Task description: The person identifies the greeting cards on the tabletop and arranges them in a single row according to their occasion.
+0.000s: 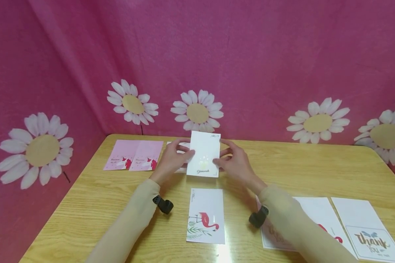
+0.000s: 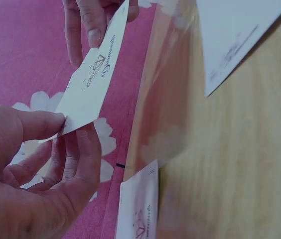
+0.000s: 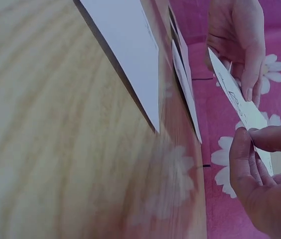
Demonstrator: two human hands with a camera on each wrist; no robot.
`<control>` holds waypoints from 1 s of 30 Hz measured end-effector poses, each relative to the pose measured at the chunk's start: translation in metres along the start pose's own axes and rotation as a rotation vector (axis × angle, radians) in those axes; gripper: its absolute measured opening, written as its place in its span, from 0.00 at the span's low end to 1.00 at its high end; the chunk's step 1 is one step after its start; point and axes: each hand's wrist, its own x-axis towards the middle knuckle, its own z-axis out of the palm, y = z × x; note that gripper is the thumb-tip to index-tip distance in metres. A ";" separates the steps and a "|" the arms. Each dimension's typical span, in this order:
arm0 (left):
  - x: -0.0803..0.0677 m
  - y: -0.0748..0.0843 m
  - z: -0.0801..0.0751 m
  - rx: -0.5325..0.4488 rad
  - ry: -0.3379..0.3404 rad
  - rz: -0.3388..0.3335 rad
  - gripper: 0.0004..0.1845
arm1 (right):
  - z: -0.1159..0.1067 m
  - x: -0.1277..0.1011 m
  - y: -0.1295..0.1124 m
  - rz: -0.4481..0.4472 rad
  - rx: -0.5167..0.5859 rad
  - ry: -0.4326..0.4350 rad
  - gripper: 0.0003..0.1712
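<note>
A white greeting card (image 1: 204, 148) printed with "Diamonds" is held up above the far half of the table, between both hands. The left hand (image 1: 176, 157) pinches its left edge, thumb on the front face and fingers behind. On the opposite edge, the right hand (image 1: 236, 162) pinches it the same way. In the left wrist view the card (image 2: 91, 84) slants between the two thumbs. Behind the left hand lies another white card (image 1: 181, 170), partly hidden; its diamond drawing shows in the left wrist view. A flamingo card (image 1: 205, 215) lies below the hands, nearer me.
Two pink cards (image 1: 146, 155) lie side by side at the far left. Near right are a "Thank You" card (image 1: 370, 233), a second flamingo card (image 1: 316, 208) and another card partly under the right sleeve (image 1: 289, 215). A pink flowered curtain (image 1: 250, 73) hangs behind the table (image 1: 299, 168).
</note>
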 end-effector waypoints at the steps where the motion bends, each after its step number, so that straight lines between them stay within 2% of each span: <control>1: 0.002 0.000 0.000 0.013 -0.011 -0.001 0.27 | 0.000 0.002 0.001 0.000 0.001 0.001 0.43; 5: 0.008 0.003 -0.004 0.095 -0.043 -0.015 0.27 | -0.002 0.007 0.003 0.008 0.013 0.000 0.43; 12: 0.016 0.006 -0.014 0.378 -0.025 0.071 0.23 | -0.007 0.013 0.005 0.059 0.004 0.005 0.44; 15: 0.020 0.004 -0.015 0.458 -0.042 0.069 0.23 | -0.007 0.016 0.007 0.077 -0.018 -0.005 0.45; 22: 0.031 -0.005 -0.014 0.565 -0.090 0.015 0.24 | -0.006 0.027 0.012 0.072 -0.116 -0.031 0.45; 26: 0.036 -0.011 -0.015 0.636 -0.140 0.028 0.25 | -0.005 0.034 0.014 0.066 -0.184 -0.057 0.40; 30: 0.038 -0.016 -0.016 0.662 -0.183 0.037 0.26 | -0.004 0.039 0.016 0.073 -0.241 -0.100 0.36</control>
